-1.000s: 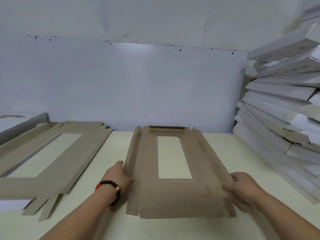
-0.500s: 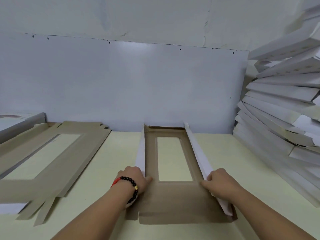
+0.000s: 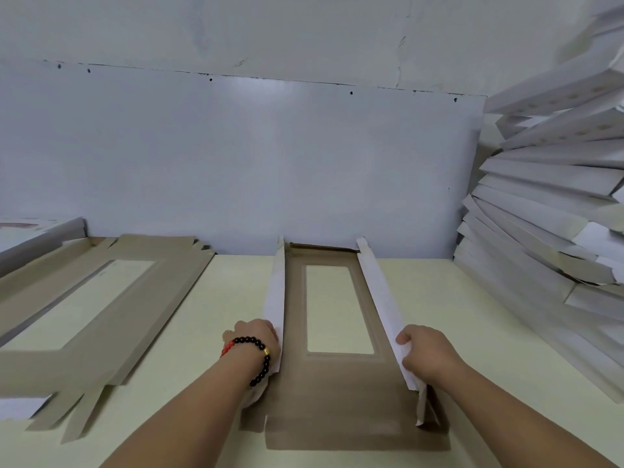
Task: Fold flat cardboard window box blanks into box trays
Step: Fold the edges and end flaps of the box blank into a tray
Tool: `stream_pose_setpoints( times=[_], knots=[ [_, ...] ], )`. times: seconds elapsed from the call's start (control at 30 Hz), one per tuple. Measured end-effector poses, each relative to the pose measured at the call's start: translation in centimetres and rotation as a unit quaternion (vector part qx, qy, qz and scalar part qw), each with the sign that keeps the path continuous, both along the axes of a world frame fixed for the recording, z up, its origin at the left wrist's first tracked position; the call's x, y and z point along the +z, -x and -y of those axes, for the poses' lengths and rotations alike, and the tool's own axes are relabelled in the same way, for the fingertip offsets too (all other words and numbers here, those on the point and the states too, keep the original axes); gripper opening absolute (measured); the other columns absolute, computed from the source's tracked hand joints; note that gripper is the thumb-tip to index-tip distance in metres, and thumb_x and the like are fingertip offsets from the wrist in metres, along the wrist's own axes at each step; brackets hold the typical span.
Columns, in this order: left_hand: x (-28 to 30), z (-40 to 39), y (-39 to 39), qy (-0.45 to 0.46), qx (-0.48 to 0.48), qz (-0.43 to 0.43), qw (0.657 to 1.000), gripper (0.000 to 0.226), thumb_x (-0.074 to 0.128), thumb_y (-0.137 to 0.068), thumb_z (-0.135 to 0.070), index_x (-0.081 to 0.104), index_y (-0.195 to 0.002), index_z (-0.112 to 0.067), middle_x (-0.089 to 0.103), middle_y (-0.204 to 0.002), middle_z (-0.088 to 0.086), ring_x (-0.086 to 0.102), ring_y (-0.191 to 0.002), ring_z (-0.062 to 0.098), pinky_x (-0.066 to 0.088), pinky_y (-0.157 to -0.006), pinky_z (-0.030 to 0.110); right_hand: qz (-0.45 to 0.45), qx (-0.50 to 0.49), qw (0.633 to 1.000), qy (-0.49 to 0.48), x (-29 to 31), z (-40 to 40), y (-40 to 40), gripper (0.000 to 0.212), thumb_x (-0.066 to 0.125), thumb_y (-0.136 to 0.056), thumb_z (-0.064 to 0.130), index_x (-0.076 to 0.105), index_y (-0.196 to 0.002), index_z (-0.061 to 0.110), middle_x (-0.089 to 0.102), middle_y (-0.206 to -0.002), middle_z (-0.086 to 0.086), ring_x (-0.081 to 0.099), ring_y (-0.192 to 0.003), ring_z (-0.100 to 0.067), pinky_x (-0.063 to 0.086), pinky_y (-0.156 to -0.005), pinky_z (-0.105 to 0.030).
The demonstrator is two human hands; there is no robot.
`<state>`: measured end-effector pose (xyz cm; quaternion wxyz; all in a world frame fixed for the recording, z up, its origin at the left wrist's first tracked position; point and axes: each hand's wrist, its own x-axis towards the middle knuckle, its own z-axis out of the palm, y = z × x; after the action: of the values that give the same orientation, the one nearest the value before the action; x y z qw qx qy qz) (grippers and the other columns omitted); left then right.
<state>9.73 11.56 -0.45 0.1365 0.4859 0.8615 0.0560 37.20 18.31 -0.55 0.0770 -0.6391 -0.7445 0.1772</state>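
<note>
A brown cardboard window box blank [image 3: 341,393] lies on the pale table in front of me, its rectangular window facing up. Both long side walls stand upright, showing their white outer faces. My left hand [image 3: 256,336], with a bead bracelet at the wrist, grips the left wall [image 3: 275,298] near its close end. My right hand [image 3: 425,352] grips the right wall [image 3: 381,295] the same way. The near end flap lies flat on the table.
A stack of flat brown blanks [image 3: 101,309] lies at the left. Folded white box trays [image 3: 547,204] are piled high at the right, leaning over the table. A grey wall panel [image 3: 236,157] stands right behind the blank. Bare table [image 3: 216,298] shows between.
Both long side flaps have been lifted from splayed flat to upright. My hands moved inward with them and now hold the walls a little closer to vertical.
</note>
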Motion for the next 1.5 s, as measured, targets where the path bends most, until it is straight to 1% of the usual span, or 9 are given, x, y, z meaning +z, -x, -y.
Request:
stream_pose_setpoints(
  times=[0.27,0.47,0.6,0.77,0.83,0.9,1.0,1.27,1.5],
  knots=[
    [0.5,-0.1,0.4,0.016,0.061,0.089,0.994,0.056,0.062,-0.08,-0.037,0.04,-0.126,-0.017,0.043,-0.124,0.009,0.049,-0.102,0.023,0.045,-0.084,0.033,0.055,0.024,0.998,-0.001,0.2,0.0,0.3,0.038,0.048,-0.081,0.001,0.062,-0.109,0.022,0.058,-0.113,0.003,0.059,-0.101,-0.016,0.048,-0.081,-0.021],
    [0.3,-0.7,0.0,-0.021,-0.037,0.04,0.998,0.018,0.055,-0.087,-0.015,0.059,-0.105,-0.015,0.062,-0.109,0.001,0.054,-0.088,0.015,0.044,-0.072,0.02,0.064,0.057,0.996,0.024,1.1,-0.2,0.3,0.017,0.039,-0.089,0.01,0.055,-0.083,0.013,0.059,-0.077,-0.001,0.057,-0.059,-0.016,0.044,-0.056,-0.022],
    [-0.2,-0.2,0.4,-0.083,-0.071,0.052,0.993,0.025,0.041,-0.092,-0.011,0.063,-0.103,-0.016,0.061,-0.112,0.002,0.056,-0.094,0.016,0.045,-0.077,0.019,0.01,0.094,0.989,0.111,2.4,0.0,-1.2,0.035,0.032,-0.093,0.014,0.056,-0.111,-0.004,0.061,-0.066,-0.015,0.056,-0.04,-0.021,0.046,-0.049,-0.022],
    [-0.7,1.4,1.5,-0.147,-0.117,0.026,0.982,0.028,0.042,-0.092,-0.01,0.063,-0.109,-0.016,0.041,-0.118,0.0,0.056,-0.088,0.017,0.042,-0.08,0.018,0.018,0.181,0.979,0.09,2.2,0.8,-3.1,0.046,0.038,-0.093,0.002,0.055,-0.133,0.016,0.063,-0.109,-0.007,0.064,-0.091,-0.022,0.046,-0.076,-0.026],
    [-1.2,2.0,1.5,-0.183,-0.143,0.012,0.973,0.023,0.046,-0.091,-0.012,0.066,-0.099,-0.02,0.043,-0.114,-0.005,0.057,-0.088,0.015,0.044,-0.079,0.019,0.067,0.26,0.962,0.049,1.5,1.8,-4.0,0.061,0.043,-0.09,-0.002,0.04,-0.147,0.019,0.023,-0.158,0.0,0.046,-0.13,-0.02,0.038,-0.1,-0.025],
    [-1.3,2.6,1.8,-0.184,-0.179,0.056,0.965,0.029,0.046,-0.086,-0.005,0.066,-0.083,-0.027,0.053,-0.106,-0.011,0.058,-0.092,0.011,0.046,-0.083,0.019,0.139,0.318,0.938,-0.009,0.8,2.5,-4.5,0.073,0.044,-0.087,-0.003,0.03,-0.151,0.029,-0.014,-0.16,0.014,0.033,-0.141,-0.017,0.035,-0.109,-0.028],
    [-1.2,3.2,2.6,-0.149,-0.27,0.151,0.939,0.051,0.039,-0.07,0.012,0.071,-0.073,-0.028,0.063,-0.096,-0.015,0.061,-0.094,0.003,0.047,-0.084,0.014,0.117,0.339,0.933,-0.014,1.1,3.5,-5.0,0.068,0.043,-0.082,-0.004,0.052,-0.135,0.038,0.005,-0.16,0.021,0.033,-0.14,-0.007,0.033,-0.11,-0.023],
    [-1.4,3.8,4.2,-0.016,-0.395,0.161,0.904,0.03,0.071,-0.072,-0.006,0.076,-0.088,-0.031,0.044,-0.125,-0.019,0.047,-0.119,-0.007,0.047,-0.098,0.025,0.049,0.339,0.937,0.064,2.0,2.8,-6.0,0.011,0.065,-0.087,0.03,0.073,-0.094,0.029,0.063,-0.108,0.028,0.055,-0.098,0.016,0.043,-0.083,-0.011],
    [-0.8,4.9,5.2,-0.053,-0.332,0.216,0.917,0.015,0.072,-0.08,-0.039,0.069,-0.069,-0.031,0.065,-0.084,-0.011,0.059,-0.076,0.004,0.051,-0.077,0.025,0.136,0.354,0.918,-0.117,1.1,3.3,-4.9,0.062,0.039,-0.09,0.071,0.043,-0.073,0.011,0.041,-0.067,-0.002,0.033,-0.06,-0.013,0.033,-0.059,-0.03]
  ],
)
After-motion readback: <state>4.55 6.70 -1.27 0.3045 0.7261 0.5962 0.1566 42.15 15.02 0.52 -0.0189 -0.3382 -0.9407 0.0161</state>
